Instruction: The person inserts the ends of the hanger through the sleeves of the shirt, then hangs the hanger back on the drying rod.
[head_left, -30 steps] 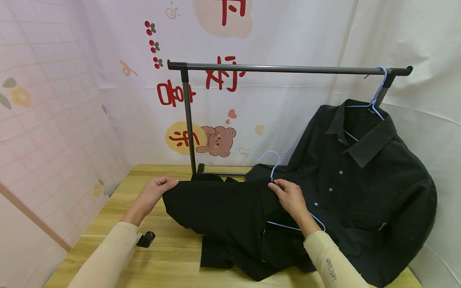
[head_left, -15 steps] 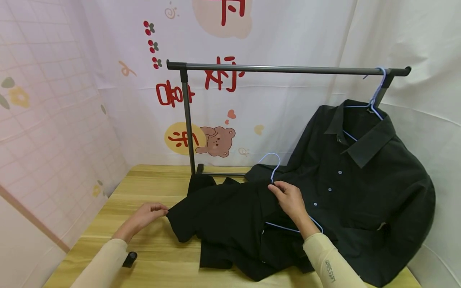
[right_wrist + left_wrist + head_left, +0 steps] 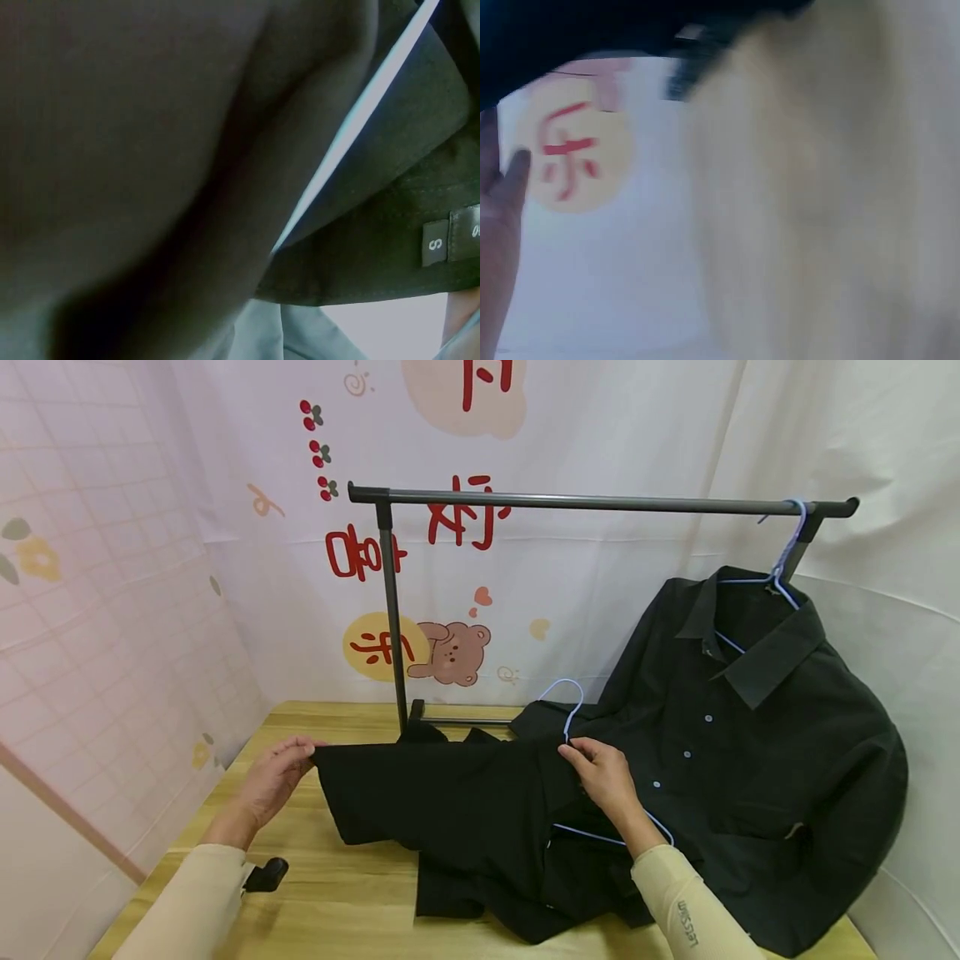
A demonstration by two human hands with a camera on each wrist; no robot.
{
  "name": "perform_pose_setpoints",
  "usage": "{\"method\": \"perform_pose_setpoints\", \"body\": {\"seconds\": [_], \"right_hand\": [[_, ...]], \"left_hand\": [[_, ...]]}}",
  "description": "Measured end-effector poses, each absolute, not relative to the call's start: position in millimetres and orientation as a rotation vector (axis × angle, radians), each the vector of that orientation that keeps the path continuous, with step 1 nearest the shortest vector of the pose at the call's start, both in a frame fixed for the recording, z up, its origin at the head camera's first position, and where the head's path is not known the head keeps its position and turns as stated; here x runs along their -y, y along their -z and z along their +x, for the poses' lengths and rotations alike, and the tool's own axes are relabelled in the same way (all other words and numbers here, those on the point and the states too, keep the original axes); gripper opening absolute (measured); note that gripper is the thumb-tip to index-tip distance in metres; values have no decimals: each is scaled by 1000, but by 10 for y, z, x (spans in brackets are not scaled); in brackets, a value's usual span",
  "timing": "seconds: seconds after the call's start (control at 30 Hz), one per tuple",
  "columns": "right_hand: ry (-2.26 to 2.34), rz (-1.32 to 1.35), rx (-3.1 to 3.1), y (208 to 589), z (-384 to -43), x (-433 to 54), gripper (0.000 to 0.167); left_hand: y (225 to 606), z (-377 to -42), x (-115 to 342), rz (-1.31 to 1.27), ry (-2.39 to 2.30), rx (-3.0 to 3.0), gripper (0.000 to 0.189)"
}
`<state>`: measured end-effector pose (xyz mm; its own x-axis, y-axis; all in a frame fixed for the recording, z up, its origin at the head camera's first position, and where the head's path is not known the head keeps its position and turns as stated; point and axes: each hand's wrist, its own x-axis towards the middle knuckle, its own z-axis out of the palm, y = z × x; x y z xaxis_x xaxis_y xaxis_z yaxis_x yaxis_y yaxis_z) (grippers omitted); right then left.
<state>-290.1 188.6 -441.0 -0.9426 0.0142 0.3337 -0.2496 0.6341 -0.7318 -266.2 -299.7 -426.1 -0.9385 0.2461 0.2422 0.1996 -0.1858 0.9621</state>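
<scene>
Your left hand (image 3: 268,781) pinching one end of a black garment (image 3: 450,793), your right hand (image 3: 606,778) pinching it below a blue hanger hook (image 3: 581,695), both grips narrow, garment draped over the wooden surface (image 3: 330,910)

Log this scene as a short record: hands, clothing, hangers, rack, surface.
left hand: grips one end of the black garment, drawn out sideways
right hand: pinches the garment at the base of the blue hanger's hook
blue hanger: off the rail, partly covered by cloth
black shirt: on a second hanger, hooked near the rail's right end
surface: wooden table
</scene>
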Motion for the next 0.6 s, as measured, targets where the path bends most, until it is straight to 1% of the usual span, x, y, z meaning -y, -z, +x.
{"method": "perform_pose_setpoints", "body": {"seconds": [0.1,0.17,0.23,0.3,0.4,0.53,0.6], "right_hand": [[-1217,186,2542,4411,-2906,-1881,24],[-1217,174,2533,4410,-2909,-1874,22],[-1202,164,2523,4409,-2910,-1874,22],[-1181,149,2516,4411,-2911,-1878,21],[-1160,131,2511,4422,-2917,-1891,21],[-1165,134,2509,4429,-2922,-1899,22],[-1164,138,2510,4427,-2922,-1903,21]], "left_hand": [[4053,-2679,2976,650,-2431,-1860,33],[3968,-2681,2988,610,-2360,-1979,27],[3951,-2682,3025,508,-2151,-2256,20],[4014,-2686,3085,406,-1855,-2510,20],[4222,-2674,3205,307,-1468,-2683,28],[4521,-2608,3361,249,-1250,-2628,31],[4617,-2567,3424,274,-1166,-2619,28]]}}
